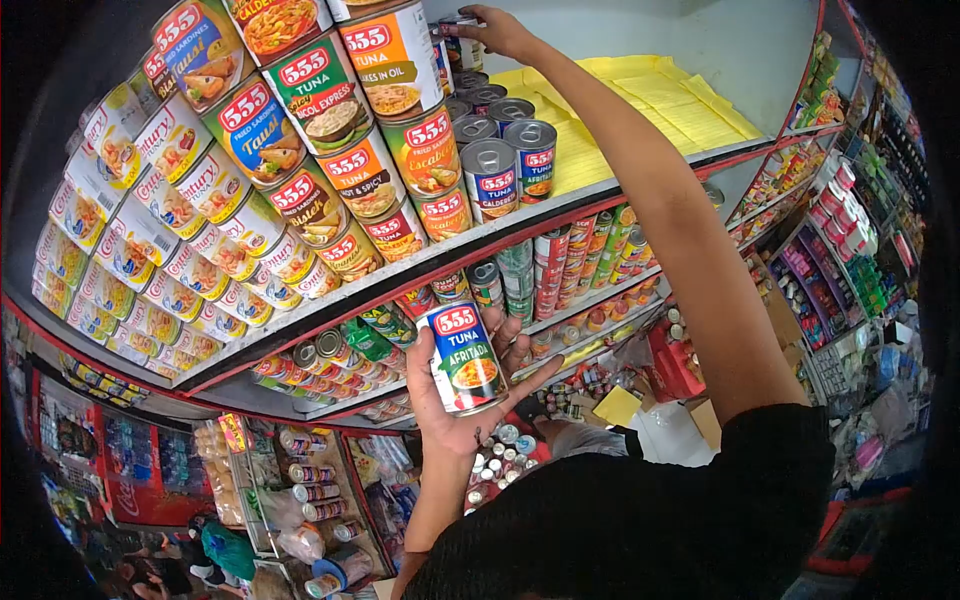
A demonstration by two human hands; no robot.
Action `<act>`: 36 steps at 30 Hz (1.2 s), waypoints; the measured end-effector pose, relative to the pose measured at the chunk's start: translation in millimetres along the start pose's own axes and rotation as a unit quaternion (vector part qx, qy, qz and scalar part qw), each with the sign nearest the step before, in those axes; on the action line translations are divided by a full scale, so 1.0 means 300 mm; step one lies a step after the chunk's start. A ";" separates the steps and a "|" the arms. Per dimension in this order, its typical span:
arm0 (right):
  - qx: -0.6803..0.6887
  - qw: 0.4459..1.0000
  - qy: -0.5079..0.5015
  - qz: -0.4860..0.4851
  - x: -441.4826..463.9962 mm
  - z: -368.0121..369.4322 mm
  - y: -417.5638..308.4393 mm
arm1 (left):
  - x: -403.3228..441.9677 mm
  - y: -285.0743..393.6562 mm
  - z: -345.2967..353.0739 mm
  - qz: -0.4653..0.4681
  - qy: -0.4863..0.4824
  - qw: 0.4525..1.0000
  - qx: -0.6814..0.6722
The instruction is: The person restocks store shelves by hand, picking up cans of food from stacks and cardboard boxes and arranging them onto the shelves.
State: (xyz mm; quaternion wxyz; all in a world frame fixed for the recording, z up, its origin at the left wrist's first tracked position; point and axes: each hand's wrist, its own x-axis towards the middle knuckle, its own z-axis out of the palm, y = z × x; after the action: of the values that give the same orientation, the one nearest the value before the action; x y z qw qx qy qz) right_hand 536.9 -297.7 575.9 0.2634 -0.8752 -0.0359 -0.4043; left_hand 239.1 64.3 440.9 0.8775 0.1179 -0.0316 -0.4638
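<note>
My left hand (450, 420) holds a can of tuna afritada (464, 358) upright before the shelf, its blue and green label facing me. The thumb lies along one side, and the fingers are partly behind the can. My right arm stretches over the upper shelf. At the back, my right hand (497, 33) has its fingers on the top of another can (462, 48), next to the tall stacks. Nearer the front edge stand single cans, among them a tuna caldereta can (490, 180) and another afritada can (533, 158).
Stacked cans (310, 100) fill the left of the upper shelf. Yellow sheeting (640, 110) covers its right part. The red and grey shelf edge (400, 270) runs between my hands. Lower shelves hold more cans (575, 260). Below are several loose cans (505, 455) and a white shelf rack (300, 500).
</note>
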 end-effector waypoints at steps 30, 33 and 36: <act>0.212 0.955 -0.122 0.165 -1.146 -0.434 -0.738 | 0.075 -0.078 0.015 -0.209 -0.106 0.971 -0.046; 0.375 0.885 -0.143 0.235 -1.231 -0.395 -0.742 | 0.076 -0.091 0.029 -0.233 -0.123 0.964 -0.036; 0.447 0.845 -0.146 0.253 -1.250 -0.403 -0.778 | 0.072 -0.099 0.044 -0.217 -0.094 0.971 0.043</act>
State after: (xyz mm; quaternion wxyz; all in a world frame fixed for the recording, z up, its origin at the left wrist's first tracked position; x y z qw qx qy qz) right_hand 137.9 -100.3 468.8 0.7112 -0.6900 -0.0284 -0.1313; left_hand 225.3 28.3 445.4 0.7429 0.1149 -0.1076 -0.6507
